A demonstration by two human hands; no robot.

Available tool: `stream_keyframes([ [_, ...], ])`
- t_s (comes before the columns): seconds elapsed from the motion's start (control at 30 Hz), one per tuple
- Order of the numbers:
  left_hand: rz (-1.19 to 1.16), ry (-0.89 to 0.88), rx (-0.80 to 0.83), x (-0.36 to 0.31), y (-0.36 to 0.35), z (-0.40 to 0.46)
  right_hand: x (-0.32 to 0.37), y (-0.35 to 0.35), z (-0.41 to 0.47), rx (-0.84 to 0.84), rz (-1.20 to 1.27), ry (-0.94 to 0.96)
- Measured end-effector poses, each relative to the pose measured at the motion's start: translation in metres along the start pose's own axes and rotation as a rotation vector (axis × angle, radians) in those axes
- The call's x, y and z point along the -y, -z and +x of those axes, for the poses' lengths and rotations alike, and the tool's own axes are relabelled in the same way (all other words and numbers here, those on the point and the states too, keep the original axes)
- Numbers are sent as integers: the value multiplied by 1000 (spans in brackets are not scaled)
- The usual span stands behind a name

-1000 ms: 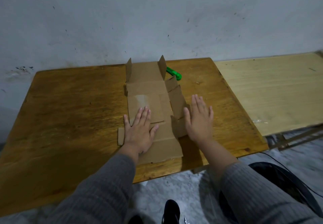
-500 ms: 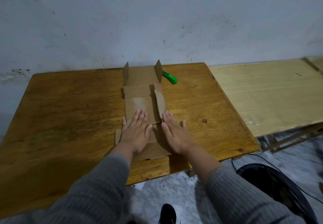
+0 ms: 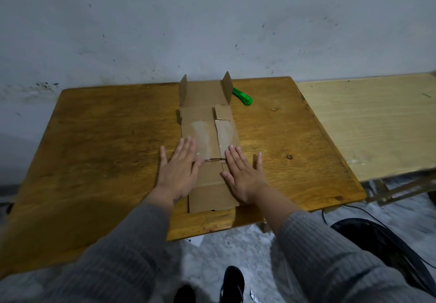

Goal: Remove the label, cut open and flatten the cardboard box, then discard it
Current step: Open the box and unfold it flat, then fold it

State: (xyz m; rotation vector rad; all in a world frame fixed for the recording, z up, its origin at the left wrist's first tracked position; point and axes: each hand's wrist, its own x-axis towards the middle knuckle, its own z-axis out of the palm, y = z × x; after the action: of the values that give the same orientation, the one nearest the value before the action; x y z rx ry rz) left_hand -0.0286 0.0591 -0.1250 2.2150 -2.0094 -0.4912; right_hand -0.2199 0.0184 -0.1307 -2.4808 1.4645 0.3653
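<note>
2 hands: both flat, fingers straight, palms down on the cardboard, grasping nothing
Left hand (image 3: pixel 178 171): 1, pressing the left part of the box, thumb out over the table
Box (image 3: pixel 207 132): 1, cut open and lying mostly flat in the middle of the brown table (image 3: pixel 106 142), near end close to the front edge
Upright flaps: 2, at the far end, toward the wall
Right hand (image 3: pixel 244 175): 1, pressing the right part of the box
Green cutter (image 3: pixel 243 96): 1, just right of the far flaps
Pale table (image 3: pixel 368 123): 1, beside the brown one
Black bin (image 3: pixel 387 243): 1, on the floor, lower right
</note>
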Motion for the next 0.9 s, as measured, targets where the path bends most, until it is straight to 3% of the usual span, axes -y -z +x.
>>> stream_keyframes([
  [0.07,-129,126,-73,19,1,-16,0,0,-1,4,9,-2],
  [0.13,-138,156,-39,33,-1,-32,1,0,-1,1,13,-3],
  [0.47,132,-261,91,29,-10,-31,-6,-5,1,-61,13,36],
  [0.63,362,-397,259,39,9,-23,-17,-2,1,-87,-18,97],
  [0.77,424,-437,294,45,13,-20,-25,4,1,-95,-44,140],
  [0.9,379,-394,195,44,3,-24,-37,9,2,-166,-15,214],
])
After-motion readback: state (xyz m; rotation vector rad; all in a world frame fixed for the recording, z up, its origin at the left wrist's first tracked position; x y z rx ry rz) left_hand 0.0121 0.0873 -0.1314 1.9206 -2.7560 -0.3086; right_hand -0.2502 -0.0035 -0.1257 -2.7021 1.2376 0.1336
